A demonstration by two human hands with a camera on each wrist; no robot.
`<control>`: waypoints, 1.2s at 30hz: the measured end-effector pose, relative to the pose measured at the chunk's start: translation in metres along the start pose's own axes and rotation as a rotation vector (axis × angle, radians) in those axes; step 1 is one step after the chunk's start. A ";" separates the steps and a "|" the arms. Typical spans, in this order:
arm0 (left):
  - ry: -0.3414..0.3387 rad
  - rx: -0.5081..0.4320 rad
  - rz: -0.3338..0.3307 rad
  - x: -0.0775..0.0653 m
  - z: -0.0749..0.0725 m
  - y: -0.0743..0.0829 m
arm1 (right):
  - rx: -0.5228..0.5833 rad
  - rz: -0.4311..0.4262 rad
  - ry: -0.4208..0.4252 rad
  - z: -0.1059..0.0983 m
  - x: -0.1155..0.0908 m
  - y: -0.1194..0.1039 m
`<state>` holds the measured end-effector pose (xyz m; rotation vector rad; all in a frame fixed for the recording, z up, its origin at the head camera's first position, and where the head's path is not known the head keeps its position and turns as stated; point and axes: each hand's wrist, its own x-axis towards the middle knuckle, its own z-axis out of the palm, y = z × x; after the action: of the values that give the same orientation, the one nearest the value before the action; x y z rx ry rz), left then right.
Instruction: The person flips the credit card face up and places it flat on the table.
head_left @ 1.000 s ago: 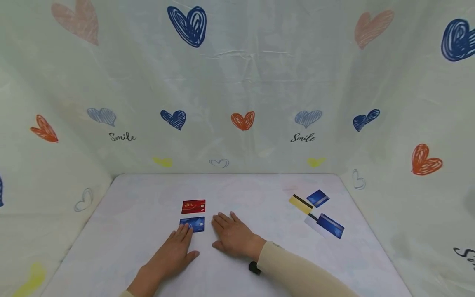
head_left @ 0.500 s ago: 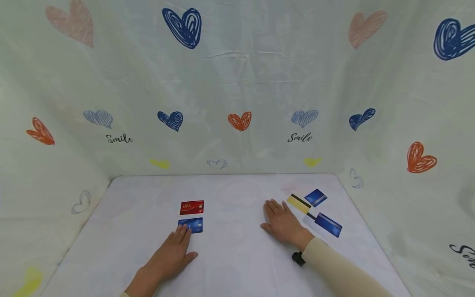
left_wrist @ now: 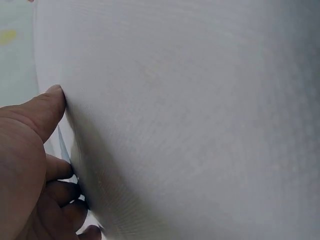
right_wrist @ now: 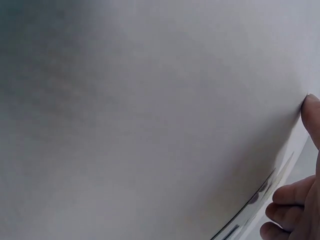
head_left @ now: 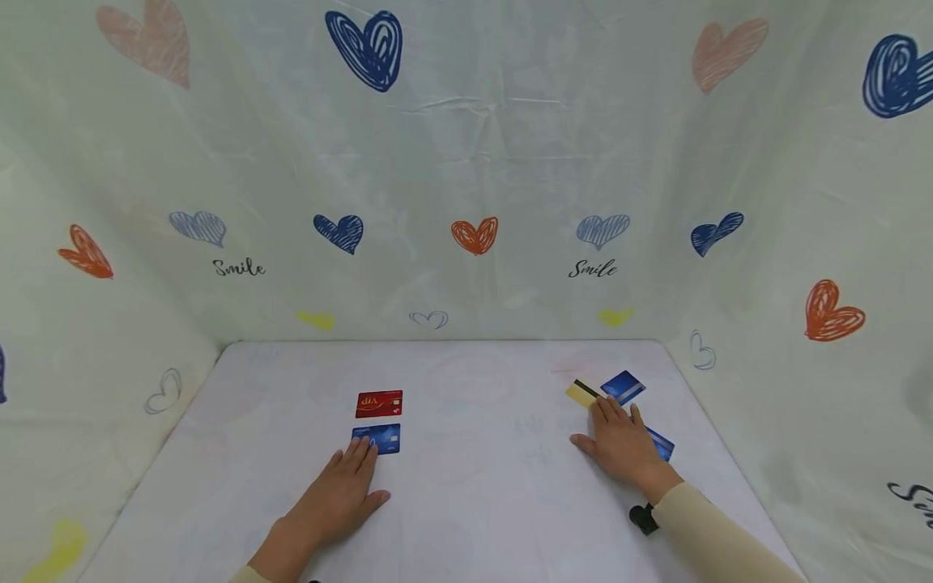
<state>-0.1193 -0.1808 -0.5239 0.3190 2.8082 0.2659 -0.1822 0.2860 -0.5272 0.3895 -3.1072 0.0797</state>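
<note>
My left hand (head_left: 341, 494) lies with its fingers extended, fingertips over the lower left corner of a blue bank card (head_left: 388, 437). A red VIP card (head_left: 379, 404) lies just behind that one. On the right side, my right hand (head_left: 623, 449) reaches over a group of cards with its fingertips at the black-striped yellow card (head_left: 581, 393). Another blue card (head_left: 624, 386) lies behind its fingers. A further blue card (head_left: 662, 445) shows partly from under the hand's right side. In the right wrist view, card edges (right_wrist: 252, 197) appear beside the fingers.
The cards lie on a white-covered table (head_left: 474, 518). A pale curtain (head_left: 466, 162) printed with hearts hangs behind and along both sides. A dark wrist device (head_left: 645, 518) sits at my right wrist.
My right hand has moved from beside the left pair of cards rightward to the right group, now partly covering the yellow and lower blue cards. My left hand stays on its blue card.
</note>
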 end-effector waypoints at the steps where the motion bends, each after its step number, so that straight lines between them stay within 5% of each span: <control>1: 0.003 0.003 0.000 0.000 -0.001 0.000 | 0.007 0.004 -0.010 0.000 -0.001 0.001; 17: 0.032 -0.030 0.024 0.003 0.004 0.012 | 0.064 -0.109 -0.089 0.005 0.008 -0.045; 27: 0.028 -0.080 0.112 0.017 0.005 0.046 | 0.080 -0.277 -0.136 0.006 0.007 -0.093; 36: 0.003 -0.025 0.216 0.029 0.007 0.083 | -0.011 -0.432 -0.188 0.013 0.002 -0.122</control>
<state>-0.1279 -0.0933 -0.5207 0.6177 2.7719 0.3489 -0.1545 0.1664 -0.5339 1.1130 -3.1125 0.0231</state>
